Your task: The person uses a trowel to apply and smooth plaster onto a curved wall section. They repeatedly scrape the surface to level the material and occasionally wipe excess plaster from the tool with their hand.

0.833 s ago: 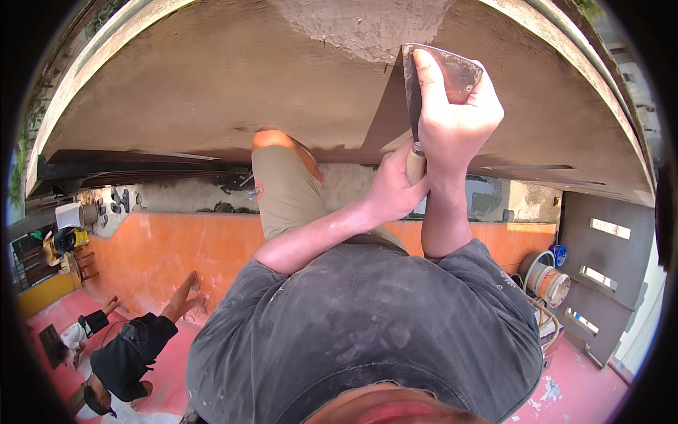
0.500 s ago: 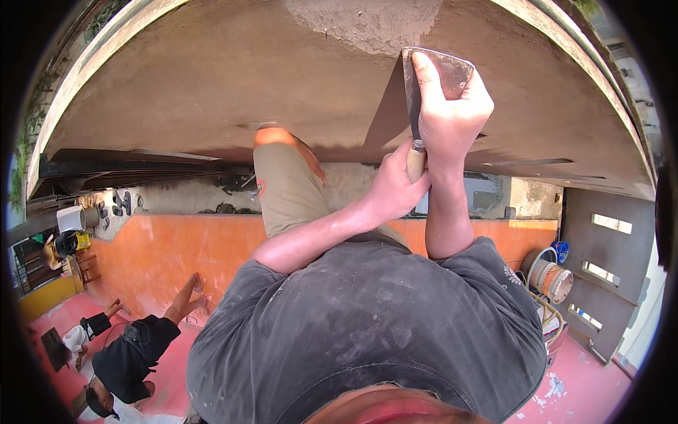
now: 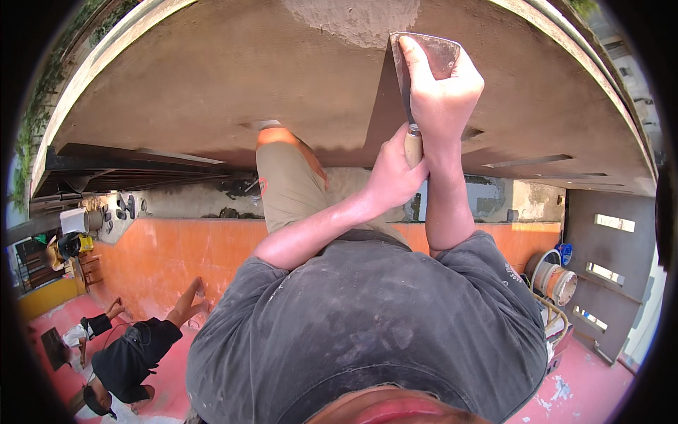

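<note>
1. Steel-bladed plastering trowel (image 3: 424,60) stands against the brown rendered wall (image 3: 212,85), its long axis running from the wooden handle (image 3: 413,147) up toward the rough grey plaster patch (image 3: 353,20) just beyond the blade tip.
2. Right hand (image 3: 443,95), the nearer to the patch, is closed over the blade's back, fingers pressing it flat.
3. Left hand (image 3: 392,173) is wrapped tight around the handle.
4. Render looks smooth and damp; the patch is coarse.
</note>
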A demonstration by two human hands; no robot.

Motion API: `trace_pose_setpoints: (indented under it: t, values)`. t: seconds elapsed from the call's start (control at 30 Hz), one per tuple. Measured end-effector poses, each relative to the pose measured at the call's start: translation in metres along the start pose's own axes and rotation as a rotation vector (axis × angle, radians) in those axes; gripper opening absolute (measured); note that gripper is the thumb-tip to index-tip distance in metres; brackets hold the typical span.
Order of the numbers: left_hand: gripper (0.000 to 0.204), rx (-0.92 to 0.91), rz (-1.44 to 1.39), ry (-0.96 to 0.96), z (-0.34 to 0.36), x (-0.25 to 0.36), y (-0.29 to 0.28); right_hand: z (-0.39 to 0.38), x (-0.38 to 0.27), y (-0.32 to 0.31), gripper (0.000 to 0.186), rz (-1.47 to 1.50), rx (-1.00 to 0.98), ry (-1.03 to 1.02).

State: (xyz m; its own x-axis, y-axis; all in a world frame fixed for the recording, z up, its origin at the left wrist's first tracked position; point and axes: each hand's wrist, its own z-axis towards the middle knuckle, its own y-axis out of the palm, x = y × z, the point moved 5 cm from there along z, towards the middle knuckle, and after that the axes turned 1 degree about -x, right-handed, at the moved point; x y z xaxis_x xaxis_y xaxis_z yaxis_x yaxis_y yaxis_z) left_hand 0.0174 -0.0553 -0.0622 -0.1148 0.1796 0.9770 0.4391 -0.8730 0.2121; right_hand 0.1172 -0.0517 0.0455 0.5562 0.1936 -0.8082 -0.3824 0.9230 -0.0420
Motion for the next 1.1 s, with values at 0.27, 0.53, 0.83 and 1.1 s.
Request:
trace_pose_setpoints:
  t: [0.27,0.53,0.83,1.1]
  values:
    - [0.045,0.017,-0.039,0.069,0.011,0.003,-0.001,0.006,-0.001,-0.001,0.010,-0.009,0.007,-0.059]
    - [0.045,0.087,0.013,0.112,0.000,0.002,-0.002,-0.002,-0.003,0.011,0.011,0.009,-0.055,0.006]
    - [0.050,0.086,0.018,0.147,0.001,0.001,-0.003,-0.007,-0.008,0.010,0.011,-0.050,-0.034,-0.021]
    - [0.051,0.127,0.069,0.155,0.000,-0.006,-0.010,-0.010,-0.011,0.017,0.014,-0.080,-0.089,-0.056]
